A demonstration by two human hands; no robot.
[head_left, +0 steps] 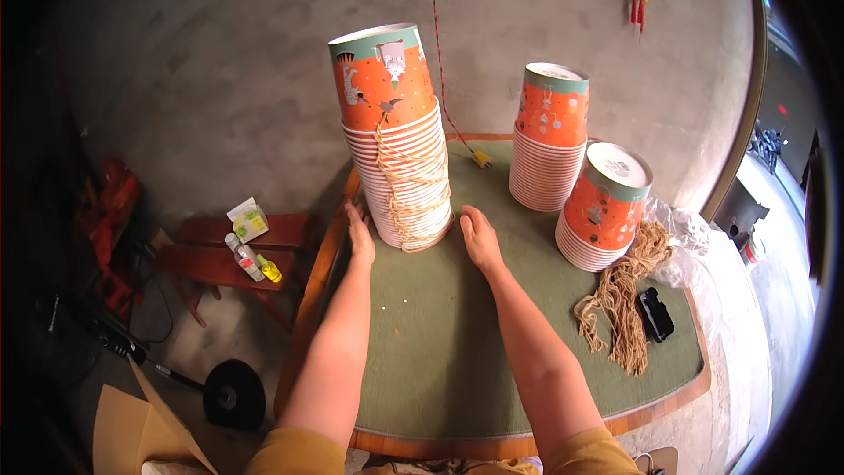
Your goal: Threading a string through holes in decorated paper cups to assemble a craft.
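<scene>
Mustard sleeves (pixel 303 452) in close, and our left hand (pixel 360 234) and right hand (pixel 481 240) flank the twine-wrapped paper-bucket stack (pixel 403 142) on the green tabletop (pixel 431 347), fingers (pixel 475 216) released; we'd best press evenly, keeping it plumb.

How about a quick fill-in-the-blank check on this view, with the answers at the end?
1. The tall cup stack stands ____ the left hand and the right hand.
2. In all, ____ cup stacks stand on the green tabletop.
3. In the picture, the black object lies to the ____ of the tan string bundle.
4. The plug on the hanging cord is coloured ____.

Missing words: between; three; right; yellow.
</scene>
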